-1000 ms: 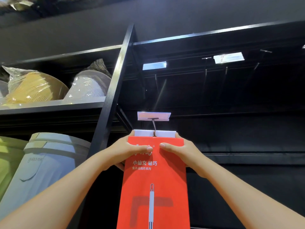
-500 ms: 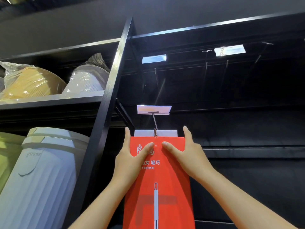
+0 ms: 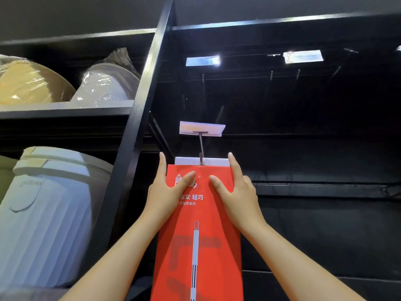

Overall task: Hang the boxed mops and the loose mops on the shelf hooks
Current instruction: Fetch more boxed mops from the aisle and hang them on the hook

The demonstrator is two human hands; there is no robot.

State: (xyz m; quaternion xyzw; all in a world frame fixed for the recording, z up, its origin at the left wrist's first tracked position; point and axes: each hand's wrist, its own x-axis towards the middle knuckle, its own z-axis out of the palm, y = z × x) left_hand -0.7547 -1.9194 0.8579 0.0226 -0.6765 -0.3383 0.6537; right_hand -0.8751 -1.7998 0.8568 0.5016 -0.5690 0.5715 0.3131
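The left hand (image 3: pixel 168 192) lies flat on the red box (image 3: pixel 199 231), fingers straight up along its left edge and thumb spread across the printed front; the right hand (image 3: pixel 235 190) mirrors it on the right edge. Neither is clamped on the box now. A second ago both hands were curled round its upper corners, fingers tucked behind, lifting it to the hook (image 3: pixel 201 148). Half a second ago the fingers had begun to straighten, and here the palms only press and steady.

The box hangs from that hook by its white tab (image 3: pixel 186 161): the wire passes down through the middle of the tab, under the price tag (image 3: pixel 201 128). Its top has stayed at the same place on the wire across the three views, so it seems to carry its own weight.

This probably means this boxed mop is hung and the hands are about to let go. The other hooks (image 3: pixel 271 74) higher up and to the right look empty, so most of the job appears to remain. No loose mops are in view. The bins (image 3: pixel 50 203) on the left shelves are not involved.
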